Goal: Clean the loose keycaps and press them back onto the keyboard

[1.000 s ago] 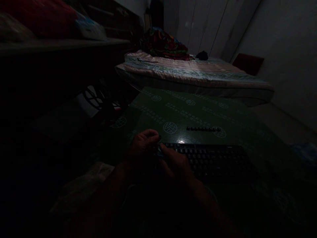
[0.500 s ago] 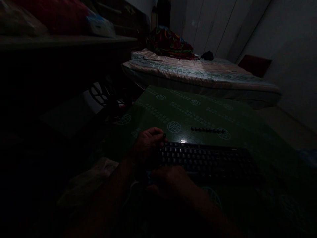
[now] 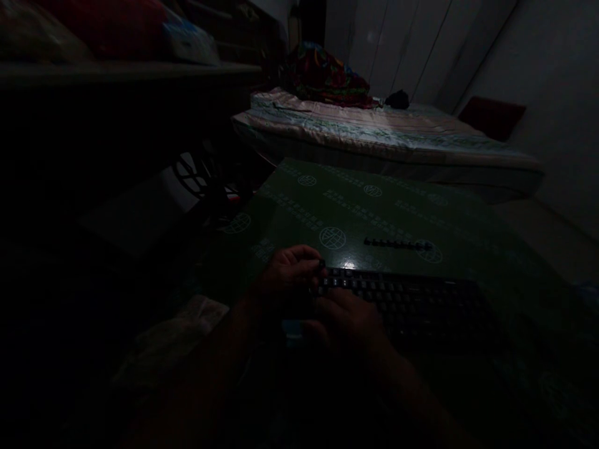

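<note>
Right hand (image 3: pixel 349 318) palm-down over keyboard (image 3: pixel 433 305)

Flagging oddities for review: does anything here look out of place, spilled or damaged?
A row of small dark pieces lies on the green table beyond the keyboard: odd, as they resemble detached keycaps. The left hand pinches another small piece. Too dim to judge damage; no spill visible.

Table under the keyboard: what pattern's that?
The table is green with pale globes and lettering; best in the head view.

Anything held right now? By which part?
Left hand pinches a small dark piece, exact part unclear. Right hand: too dark to tell if it grips the blue item.
</note>
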### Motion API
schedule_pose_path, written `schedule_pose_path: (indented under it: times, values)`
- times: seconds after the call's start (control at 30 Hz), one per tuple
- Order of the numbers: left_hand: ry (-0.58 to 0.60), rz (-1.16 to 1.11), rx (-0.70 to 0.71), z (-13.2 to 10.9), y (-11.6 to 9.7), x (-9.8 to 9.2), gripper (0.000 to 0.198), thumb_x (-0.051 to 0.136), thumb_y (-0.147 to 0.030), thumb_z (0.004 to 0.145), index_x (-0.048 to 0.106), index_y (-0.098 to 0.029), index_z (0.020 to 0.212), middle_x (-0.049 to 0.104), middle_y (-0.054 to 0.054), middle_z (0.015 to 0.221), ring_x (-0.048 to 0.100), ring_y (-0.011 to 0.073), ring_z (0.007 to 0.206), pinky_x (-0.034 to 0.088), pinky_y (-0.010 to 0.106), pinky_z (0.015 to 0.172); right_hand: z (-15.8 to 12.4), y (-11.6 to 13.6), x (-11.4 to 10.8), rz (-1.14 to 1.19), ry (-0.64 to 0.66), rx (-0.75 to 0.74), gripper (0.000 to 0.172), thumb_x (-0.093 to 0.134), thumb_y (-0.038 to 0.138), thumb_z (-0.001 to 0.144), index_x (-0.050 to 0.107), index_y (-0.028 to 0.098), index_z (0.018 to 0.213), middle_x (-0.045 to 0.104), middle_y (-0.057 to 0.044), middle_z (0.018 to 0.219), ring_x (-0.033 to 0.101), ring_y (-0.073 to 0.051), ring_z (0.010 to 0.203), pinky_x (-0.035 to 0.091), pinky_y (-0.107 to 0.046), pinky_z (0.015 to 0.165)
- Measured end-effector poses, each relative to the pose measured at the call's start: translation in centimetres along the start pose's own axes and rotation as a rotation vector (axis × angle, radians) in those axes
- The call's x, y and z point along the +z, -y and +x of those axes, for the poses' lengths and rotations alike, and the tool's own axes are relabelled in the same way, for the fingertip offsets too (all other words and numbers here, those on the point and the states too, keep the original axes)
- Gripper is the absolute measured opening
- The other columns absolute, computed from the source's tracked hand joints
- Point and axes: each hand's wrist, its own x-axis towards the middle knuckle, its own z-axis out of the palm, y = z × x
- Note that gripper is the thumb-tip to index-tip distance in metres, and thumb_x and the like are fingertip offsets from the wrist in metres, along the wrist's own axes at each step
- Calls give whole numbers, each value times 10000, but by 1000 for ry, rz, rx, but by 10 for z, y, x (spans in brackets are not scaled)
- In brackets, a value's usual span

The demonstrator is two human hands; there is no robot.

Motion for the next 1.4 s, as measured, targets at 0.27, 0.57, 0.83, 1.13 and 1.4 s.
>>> schedule_pose_path:
  times: [0.27,0.57,0.83,1.13,1.4]
  values:
    - [-6,60,-61,1,3,7,231,738,-230,609,605,-170,789,651,-20,631,584,100,498,463,199,502,16,-30,-10,119,-268,48,222,450,227,881,616,121,983,647,-80,830,596,-146,753,446,-232,652]
    - [-132,254,-89,6,-10,20,247,688,-183,601,592,-165,828,648,-16,574,593,131,460,474,210,434,28,-45,-3,109,-52,124,212,467,239,881,600,204,1041,607,-23,846,572,-135,771,444,-238,679]
    - [-157,301,-88,4,-11,26,232,661,-218,598,599,-170,817,645,-13,570,592,138,463,473,211,421,28,-46,-8,110,-36,78,232,499,216,859,579,199,1076,602,-30,918,572,-152,862,449,-251,724]
    - [-132,301,-48,1,-10,25,184,648,-217,638,602,-173,811,641,-16,613,596,132,510,478,217,474,29,-50,-1,118,-50,104,223,530,227,843,608,195,1050,604,-27,877,566,-143,837,455,-243,713]
    - [-116,282,-54,2,-11,22,184,679,-182,648,604,-158,814,649,-22,602,597,133,507,481,227,502,32,-49,0,184,-58,153,185,539,219,841,625,207,1004,619,-31,899,578,-141,843,468,-258,748]
